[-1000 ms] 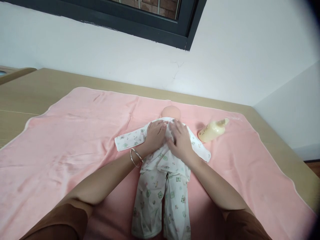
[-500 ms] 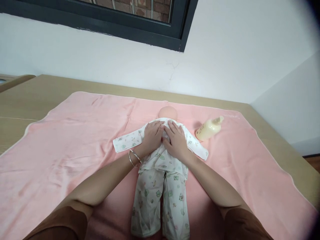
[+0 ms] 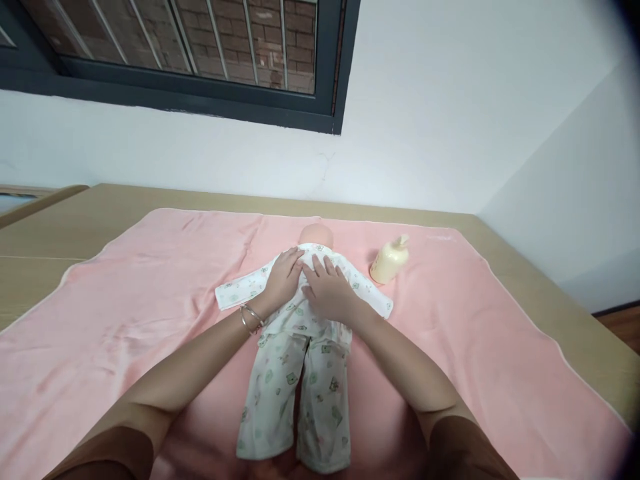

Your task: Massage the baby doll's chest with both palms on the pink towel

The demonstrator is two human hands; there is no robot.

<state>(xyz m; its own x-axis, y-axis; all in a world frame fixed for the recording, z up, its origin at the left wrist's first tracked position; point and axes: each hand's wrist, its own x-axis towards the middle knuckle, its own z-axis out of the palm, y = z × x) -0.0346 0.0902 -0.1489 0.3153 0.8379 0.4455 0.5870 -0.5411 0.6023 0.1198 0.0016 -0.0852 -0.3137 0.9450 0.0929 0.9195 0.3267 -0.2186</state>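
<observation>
A baby doll (image 3: 300, 317) in white printed pajamas lies stretched out, its bald head at the far end and its sleeves spread to both sides. My left hand (image 3: 284, 277) rests flat on the left side of its upper body, fingers extended toward the head. On the right side, my right hand (image 3: 327, 287) lies open with its fingers spread, touching the pajama top. Both hands hold nothing. A cream pump bottle (image 3: 389, 261) stands to the right of the doll, beyond its right sleeve.
A pink blanket (image 3: 150, 280) with wrinkles at the left covers much of the wooden table (image 3: 135, 200). Behind the table rises a white wall (image 3: 415, 120) with a dark-framed barred window (image 3: 200, 87). Two bracelets (image 3: 250, 320) circle my left wrist.
The camera view has tilted up and shifted, showing more of the window. My right hand has slid slightly down the doll's upper body; my left hand stays on it.
</observation>
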